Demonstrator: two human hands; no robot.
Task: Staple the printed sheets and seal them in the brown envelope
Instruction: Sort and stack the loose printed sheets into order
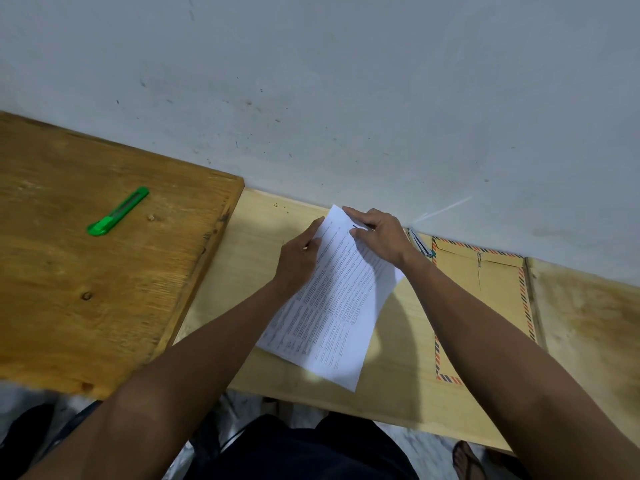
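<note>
The printed sheets (pixel 332 303) lie tilted on the pale wooden table (pixel 256 244), their top corner near the wall. My left hand (pixel 300 254) grips the sheets' upper left edge, thumb on top. My right hand (pixel 379 235) lies over the top right part, forefinger stretched toward the top corner, thumb pinching near a small dark mark. The brown envelope (pixel 485 306) with red and blue striped edges lies flat to the right, partly under my right forearm. A stapler (pixel 420 242) shows behind my right wrist, mostly hidden.
A green utility knife (pixel 117 212) lies on the darker wooden board (pixel 86 289) at the left. A grey wall (pixel 346 98) runs along the back of the table. My legs and a sandalled foot (pixel 467 459) show below the front edge.
</note>
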